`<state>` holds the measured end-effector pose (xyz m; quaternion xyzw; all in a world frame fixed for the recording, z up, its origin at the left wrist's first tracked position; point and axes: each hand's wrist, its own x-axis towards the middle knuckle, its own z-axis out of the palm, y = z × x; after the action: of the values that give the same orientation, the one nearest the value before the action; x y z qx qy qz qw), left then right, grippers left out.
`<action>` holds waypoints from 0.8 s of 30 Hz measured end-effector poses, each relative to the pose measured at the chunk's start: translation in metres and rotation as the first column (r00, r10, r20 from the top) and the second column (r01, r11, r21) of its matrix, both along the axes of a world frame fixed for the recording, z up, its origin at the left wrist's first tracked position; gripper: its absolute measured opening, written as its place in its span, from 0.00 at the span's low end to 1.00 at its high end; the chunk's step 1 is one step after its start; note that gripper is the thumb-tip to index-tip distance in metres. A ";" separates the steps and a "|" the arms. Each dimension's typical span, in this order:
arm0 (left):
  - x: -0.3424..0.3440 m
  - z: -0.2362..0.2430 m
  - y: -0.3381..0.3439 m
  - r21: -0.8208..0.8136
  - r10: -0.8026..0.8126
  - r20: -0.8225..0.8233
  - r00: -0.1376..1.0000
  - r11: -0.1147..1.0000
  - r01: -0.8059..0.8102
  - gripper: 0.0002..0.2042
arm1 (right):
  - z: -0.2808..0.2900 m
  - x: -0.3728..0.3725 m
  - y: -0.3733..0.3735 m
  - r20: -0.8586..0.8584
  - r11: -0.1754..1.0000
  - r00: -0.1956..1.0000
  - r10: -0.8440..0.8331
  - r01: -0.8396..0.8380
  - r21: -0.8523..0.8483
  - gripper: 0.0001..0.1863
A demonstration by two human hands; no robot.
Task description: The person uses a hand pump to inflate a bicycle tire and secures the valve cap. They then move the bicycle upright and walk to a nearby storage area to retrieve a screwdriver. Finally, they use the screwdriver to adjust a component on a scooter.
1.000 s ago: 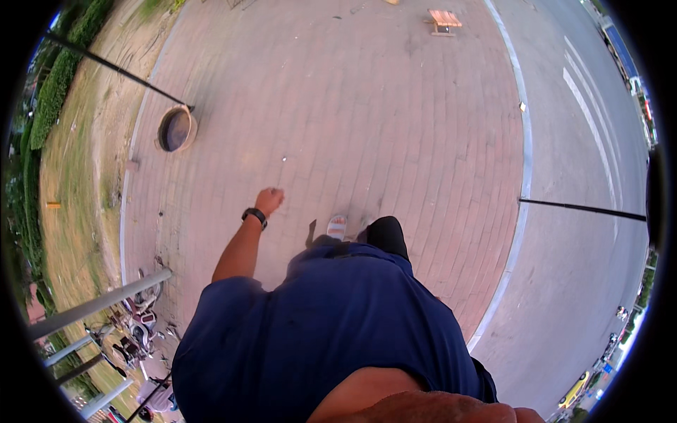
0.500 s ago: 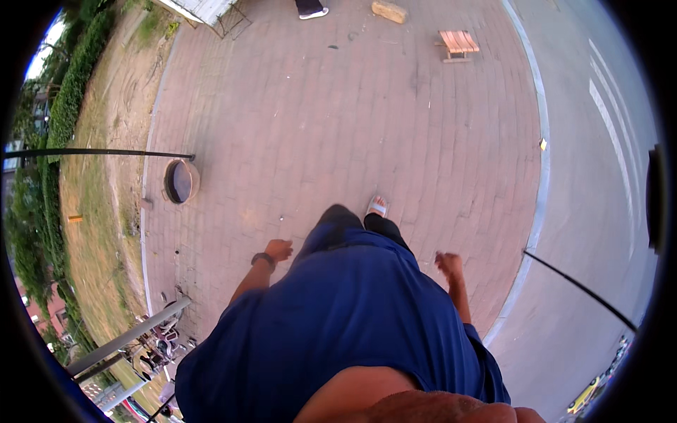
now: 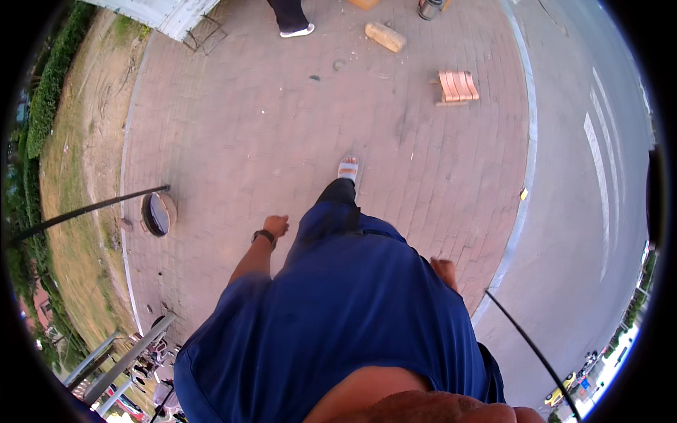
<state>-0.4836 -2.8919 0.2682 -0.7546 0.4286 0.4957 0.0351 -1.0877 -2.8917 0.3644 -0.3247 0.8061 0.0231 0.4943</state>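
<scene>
The left hand (image 3: 278, 226) is hanging curled, a black wristwatch (image 3: 264, 235) encircling its wrist; the right hand (image 3: 444, 270) is showing blurred beside the blue shirt (image 3: 345, 303). Neither grip is showing clearly. A slatted orange stool (image 3: 458, 86) is standing ahead.

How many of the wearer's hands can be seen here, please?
2: the left hand, over the paving, and the right hand, at the edge of the blue shirt.

The head-worn fisheye camera looks steeply down (black rims its wide view) past the wearer's navy-blue cloth shirt (image 3: 345, 303), close at six o'clock, toward reddish rectangular-brick paving (image 3: 296, 134), farther off at twelve.
</scene>
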 end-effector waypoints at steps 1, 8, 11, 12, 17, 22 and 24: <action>0.006 0.004 -0.046 -0.086 -0.582 0.282 0.763 0.776 0.625 0.12 | 0.022 0.013 -0.016 0.019 0.996 0.996 0.089 -0.089 -0.010 0.14; -0.011 0.072 -0.340 -0.117 0.476 -0.398 0.784 0.822 -0.558 0.10 | -0.050 -0.012 -0.089 0.050 0.993 0.992 0.120 -0.119 -0.023 0.14; -0.019 0.081 -0.415 -0.140 0.531 -0.443 0.723 0.756 -0.640 0.12 | -0.061 -0.017 -0.168 0.056 0.987 0.987 0.151 -0.147 -0.068 0.13; -0.015 0.081 -0.425 -0.143 0.546 -0.418 0.726 0.750 -0.646 0.12 | -0.048 -0.016 -0.210 0.087 0.984 0.982 0.166 -0.158 -0.085 0.13; 0.003 0.030 -0.418 -0.250 -0.084 0.193 0.978 0.959 0.132 0.10 | -0.018 -0.017 -0.419 0.253 0.993 0.966 -0.059 0.083 -0.086 0.11; -0.055 0.026 -0.399 0.267 0.722 -0.117 0.682 0.684 -0.679 0.10 | -0.074 -0.091 -0.599 0.056 0.876 0.890 0.453 -0.432 -0.212 0.11; -0.078 0.049 -0.416 0.093 0.308 -0.121 0.944 0.950 -0.298 0.13 | -0.086 -0.122 -0.667 -0.081 0.633 0.693 0.716 -0.694 -0.343 0.12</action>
<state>-0.5617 -3.3084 0.3168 -0.7747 0.2905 0.5599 -0.0427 -1.2095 -3.5585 0.2779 -0.6957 0.5896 0.0617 0.4055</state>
